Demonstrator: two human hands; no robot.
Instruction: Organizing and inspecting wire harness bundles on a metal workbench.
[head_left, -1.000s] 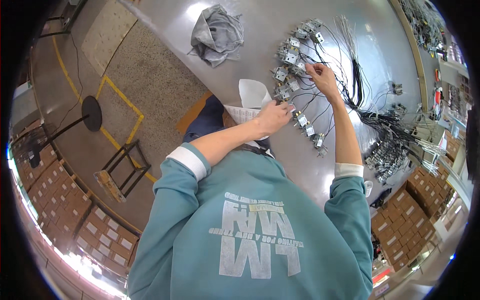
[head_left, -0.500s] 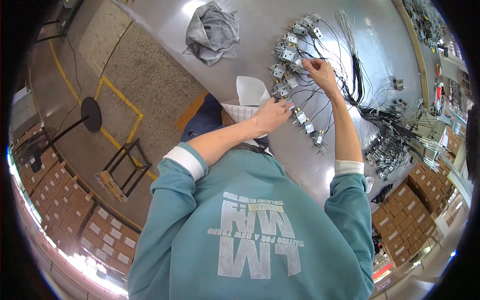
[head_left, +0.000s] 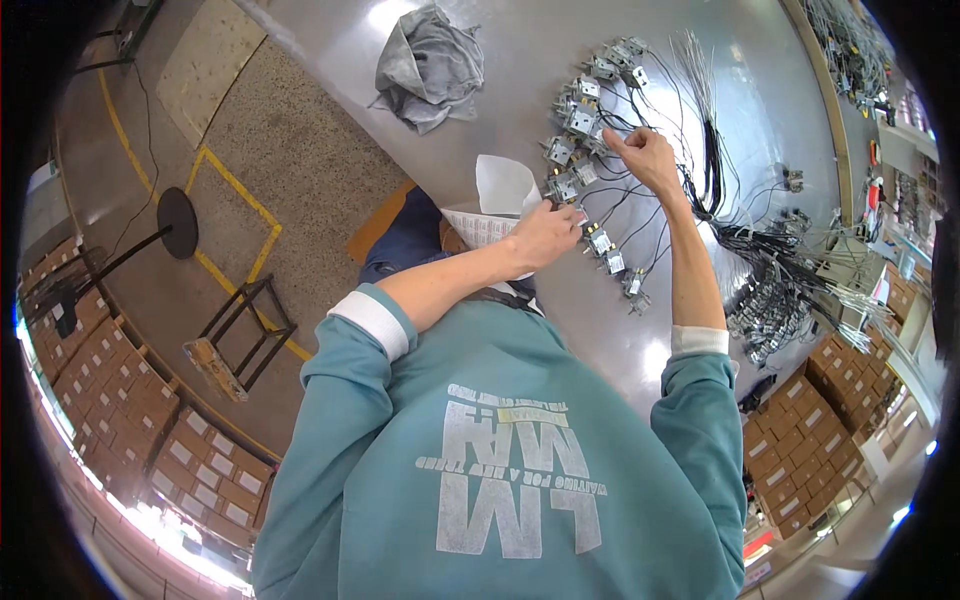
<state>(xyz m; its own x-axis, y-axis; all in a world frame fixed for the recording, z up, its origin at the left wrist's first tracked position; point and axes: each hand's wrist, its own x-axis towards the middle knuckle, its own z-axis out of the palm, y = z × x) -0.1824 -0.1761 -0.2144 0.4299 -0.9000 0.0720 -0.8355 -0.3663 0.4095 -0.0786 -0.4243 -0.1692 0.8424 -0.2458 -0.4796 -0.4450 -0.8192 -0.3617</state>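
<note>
A curved row of small silver metal boxes with black wires lies on the grey metal table, several with white labels. My left hand is at the lower part of the row, its fingers closed around one small metal box, which they partly cover. My right hand is farther up, thumb stretched out to a white-labelled box and the other fingers bent, with a gap between them. Beside my left hand, a white label sheet lies near my lap, its curled blank part standing up.
A crumpled grey cloth lies at the far left of the table. Bundled wires run right of the row toward a heap of more metal parts. A stool stands on the floor at left; stacked cartons are at right.
My right thumb has spread away from the index finger, and the hand has shifted slightly down. My left hand stays at the same box. The whole view has shifted slightly.
</note>
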